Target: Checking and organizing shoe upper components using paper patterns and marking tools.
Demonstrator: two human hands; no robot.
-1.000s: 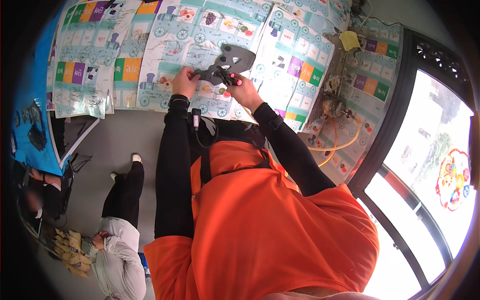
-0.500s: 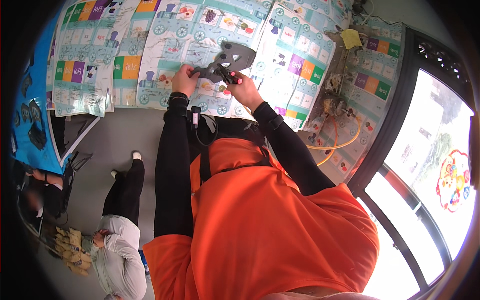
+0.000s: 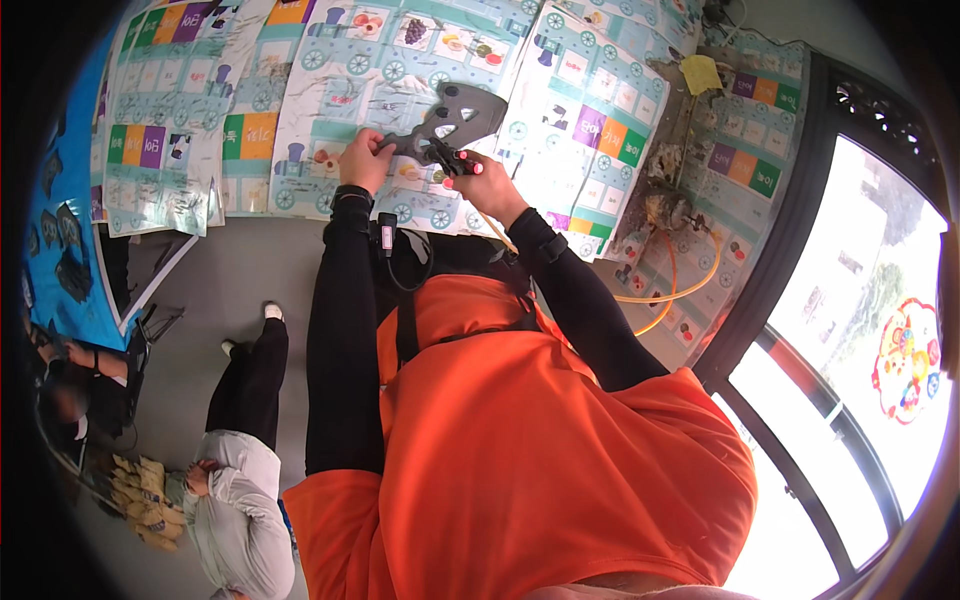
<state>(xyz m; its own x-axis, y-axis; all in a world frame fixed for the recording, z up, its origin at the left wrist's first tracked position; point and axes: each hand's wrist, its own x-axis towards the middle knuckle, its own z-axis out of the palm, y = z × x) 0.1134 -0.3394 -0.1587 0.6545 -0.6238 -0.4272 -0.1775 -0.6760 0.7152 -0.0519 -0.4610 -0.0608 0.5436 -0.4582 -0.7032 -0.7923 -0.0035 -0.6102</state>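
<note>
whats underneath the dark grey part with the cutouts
Beneath the dark grey part is a pale blue printed sheet, visible around its edges. Any print directly behind its solid areas is covered and can't be seen.

Left hand pinching, right hand curled tight; both arms stretched forward.

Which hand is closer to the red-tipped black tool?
Right: the right hand holds the black tool; the left hand is left of it, pinching the grey piece.

wk tbl | ovlp. ptd sheets atop | L: blue tbl, dk pcs on it
</note>
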